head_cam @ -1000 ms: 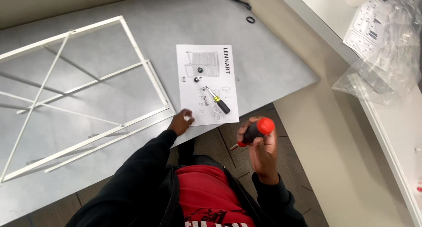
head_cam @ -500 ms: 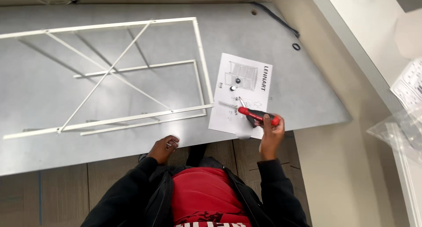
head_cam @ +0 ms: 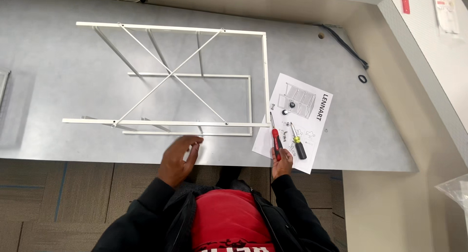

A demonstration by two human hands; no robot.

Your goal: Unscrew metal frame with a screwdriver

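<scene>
My right hand (head_cam: 281,163) loosely rests on the red-handled screwdriver (head_cam: 275,139), lower centre, steadying it on the white instruction sheet (head_cam: 312,130); left hand (head_cam: 178,157) open, empty, beside the white wire frame (head_cam: 170,79).

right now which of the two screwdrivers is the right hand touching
The red-handled screwdriver: the right hand rests at the butt of its handle. The other, the yellow-and-black screwdriver, lies just beside it on the instruction sheet, untouched.

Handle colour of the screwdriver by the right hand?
Red handle on the screwdriver, black at the butt; head view.
</scene>
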